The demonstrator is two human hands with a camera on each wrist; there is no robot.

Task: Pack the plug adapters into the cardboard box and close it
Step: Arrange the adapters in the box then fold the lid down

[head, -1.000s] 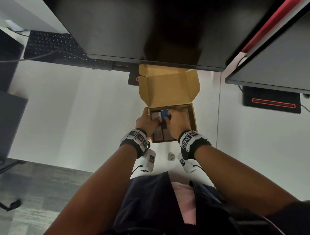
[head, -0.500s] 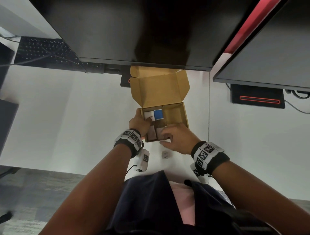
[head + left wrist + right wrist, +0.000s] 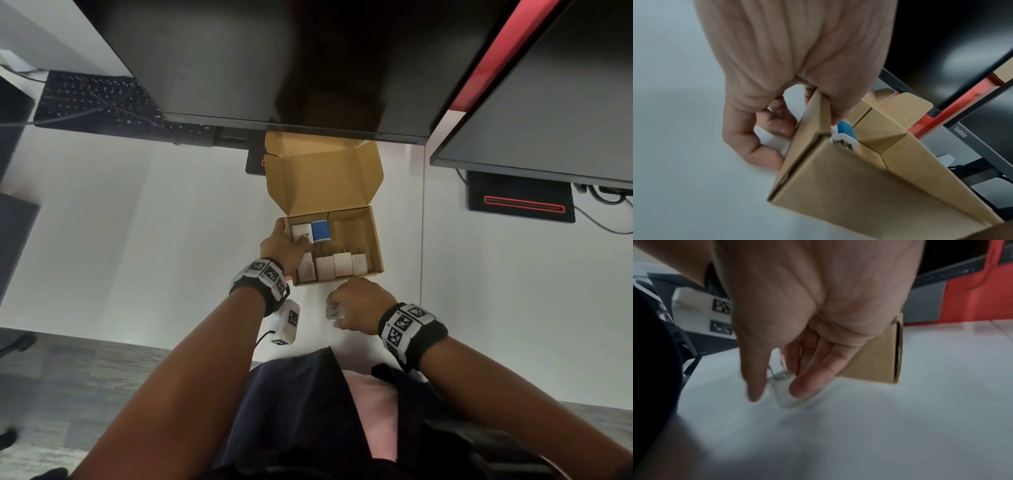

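Keyboard: a black keyboard [image 3: 99, 102] lies on the white counter [image 3: 137, 222], well to the left of the left hand and farther from the person.
Left hand: the left hand [image 3: 286, 246] grips the left wall of the cardboard box [image 3: 373, 240]; the thumb lies inside over the rim, the fingers [image 3: 764, 155] curl against the wall's outside down at the counter.
Cardboard box: open, lid flap [image 3: 322, 178] standing up at the far side, under the edge of a dark monitor [image 3: 274, 61].
Box contents: just right of the left thumb, a white plug adapter [image 3: 301, 233] and a blue plug adapter [image 3: 321, 230] stand side by side at the far left; a row of white plug adapters [image 3: 334, 266] lines the near wall.
Right hand: the right hand [image 3: 356, 310] is on the counter just in front of the box's near wall, fingers bent down around a loose white plug adapter [image 3: 331, 311]. The wrist view is blurred, but thumb and fingertips [image 3: 801, 389] seem to pinch it, prongs up.
Second monitor: to the right of the right hand, on a base with a red strip [image 3: 522, 204].
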